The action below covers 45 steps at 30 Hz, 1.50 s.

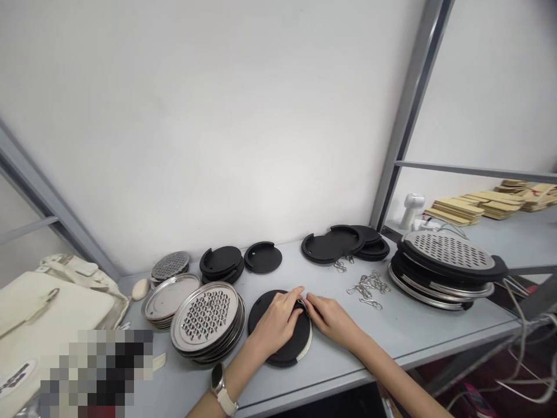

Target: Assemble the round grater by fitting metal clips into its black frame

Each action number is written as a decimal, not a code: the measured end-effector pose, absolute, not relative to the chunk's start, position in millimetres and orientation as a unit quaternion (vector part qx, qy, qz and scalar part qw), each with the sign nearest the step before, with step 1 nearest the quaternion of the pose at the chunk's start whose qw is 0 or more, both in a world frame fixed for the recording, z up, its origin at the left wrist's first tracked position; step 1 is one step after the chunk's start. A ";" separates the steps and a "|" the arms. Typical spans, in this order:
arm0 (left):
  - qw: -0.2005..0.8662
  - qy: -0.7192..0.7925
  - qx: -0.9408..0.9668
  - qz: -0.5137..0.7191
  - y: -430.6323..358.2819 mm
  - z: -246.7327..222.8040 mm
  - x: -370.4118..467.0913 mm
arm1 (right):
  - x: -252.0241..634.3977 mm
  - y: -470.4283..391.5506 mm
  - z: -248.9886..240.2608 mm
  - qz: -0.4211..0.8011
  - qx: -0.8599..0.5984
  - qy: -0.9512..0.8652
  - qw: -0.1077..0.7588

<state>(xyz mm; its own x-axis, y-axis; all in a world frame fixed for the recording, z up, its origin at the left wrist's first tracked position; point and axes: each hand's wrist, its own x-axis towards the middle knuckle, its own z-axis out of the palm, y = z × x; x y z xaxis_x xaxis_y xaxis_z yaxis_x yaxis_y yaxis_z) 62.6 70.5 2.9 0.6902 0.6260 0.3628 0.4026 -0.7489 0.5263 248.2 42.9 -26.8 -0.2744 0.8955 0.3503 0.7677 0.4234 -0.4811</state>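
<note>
A round black holder (261, 313) lies on the table in front of me, with a pale rim showing along its lower right side. My left hand (278, 322) rests over it, thumb and fingers bent around its upper right edge and steadying it. At that same edge, my right hand (328, 316) pinches a small metal clip (302, 302), mostly hidden by the fingertips. Just left of the holder stands a stack of round metal grater plates (206, 316). A loose pile of metal clips (369, 284) lies to the right of my hands.
More black holders (221, 261) sit along the wall, others (324, 247) further right. Plain metal discs (172, 296) are stacked at left beside a cream bag (56, 302). A tall stack of assembled graters (452, 255) stands at the right. Wooden boards (456, 209) lie beyond the metal post.
</note>
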 end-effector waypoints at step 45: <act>0.150 0.274 0.919 0.241 68.3 7.1 63.3 | 249.8 39.6 -25.9 0.108 -0.520 -0.806 0.260</act>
